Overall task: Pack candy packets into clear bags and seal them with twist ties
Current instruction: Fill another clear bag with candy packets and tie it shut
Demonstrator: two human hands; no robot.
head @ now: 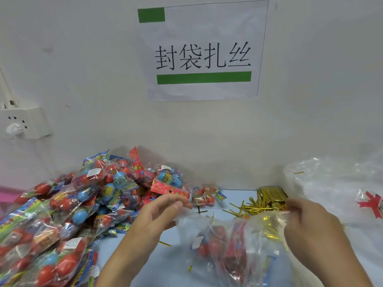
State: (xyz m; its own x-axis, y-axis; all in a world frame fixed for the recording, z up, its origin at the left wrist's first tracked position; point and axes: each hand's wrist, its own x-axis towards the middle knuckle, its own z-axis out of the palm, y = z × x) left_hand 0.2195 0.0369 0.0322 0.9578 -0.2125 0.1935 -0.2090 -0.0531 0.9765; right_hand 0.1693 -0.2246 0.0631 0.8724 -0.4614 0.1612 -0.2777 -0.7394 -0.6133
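Note:
A big heap of candy packets [68,206] with red and blue balls covers the left of the table. One small packet [204,196] lies apart by the wall. A clear bag [234,247] holding red candy lies in front of me. My right hand [313,226] grips its gathered top edge. My left hand [159,214] hovers with its fingers apart just left of the bag's mouth, holding nothing. A pile of gold twist ties [267,200] lies behind the bag, right by my right fingers.
A stack of empty clear bags [327,181] lies at the right by the wall. A red and white packet [373,201] shows at the far right. A wall socket [22,123] and a paper sign [203,50] hang on the wall.

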